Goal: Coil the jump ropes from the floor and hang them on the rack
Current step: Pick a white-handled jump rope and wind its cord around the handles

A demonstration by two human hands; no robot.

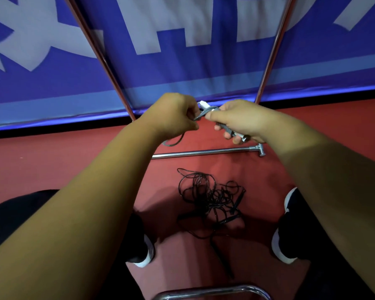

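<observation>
My right hand (236, 120) grips the grey and white handles of a jump rope (210, 109), held in the air above the floor. My left hand (173, 113) pinches the grey cord of that rope close to the handles; a loop of the cord (173, 141) hangs below it. A tangle of black jump ropes (210, 198) lies on the red floor between my feet, with black handles sticking out toward me. The chrome rack rises behind my hands as two slanted poles (271, 53), and its base bar (204, 152) lies across the floor.
A blue banner with white lettering (182, 68) hangs behind the rack. My shoes (147, 254) stand either side of the black ropes. A curved chrome tube (210, 292) sits at the bottom edge of view.
</observation>
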